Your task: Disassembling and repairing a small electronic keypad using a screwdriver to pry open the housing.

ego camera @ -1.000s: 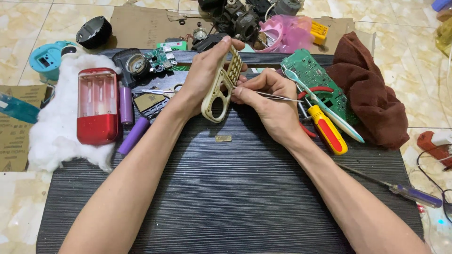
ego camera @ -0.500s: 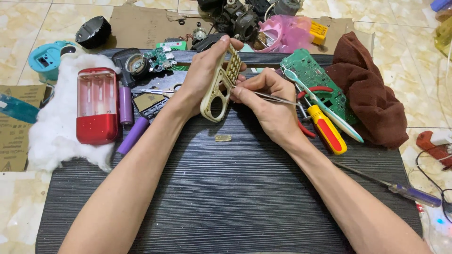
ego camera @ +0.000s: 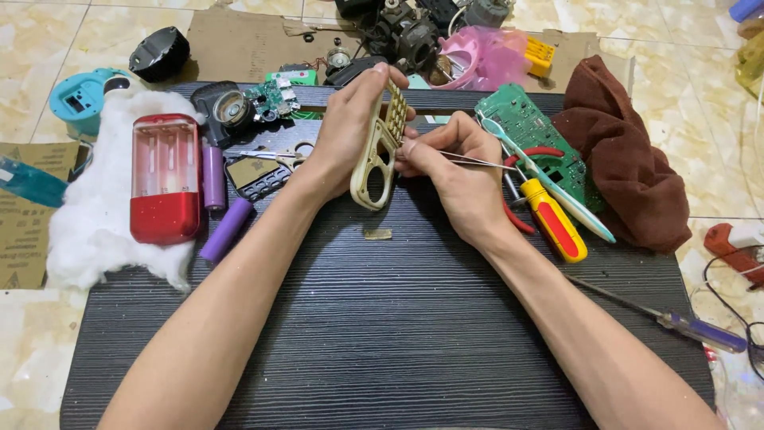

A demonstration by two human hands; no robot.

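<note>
My left hand (ego camera: pixel 346 131) grips a beige plastic keypad frame (ego camera: pixel 379 155), held upright on its edge above the black ribbed mat (ego camera: pixel 398 334). My right hand (ego camera: pixel 458 171) pinches thin metal tweezers (ego camera: pixel 477 162), whose tips reach the frame's right side. A small tan scrap (ego camera: pixel 377 234) lies on the mat just below the frame. The frame's lower end has a round opening.
A red and clear casing (ego camera: pixel 165 177) lies on white cotton (ego camera: pixel 95 231) at left, beside two purple cells (ego camera: pixel 226 229). At right are a green circuit board (ego camera: pixel 529 131), a red-yellow screwdriver (ego camera: pixel 553 219), a brown cloth (ego camera: pixel 617 159) and a blue-handled screwdriver (ego camera: pixel 700 330).
Both hands have stayed almost in place with the frame and tweezers; only slight finger shifts show.
</note>
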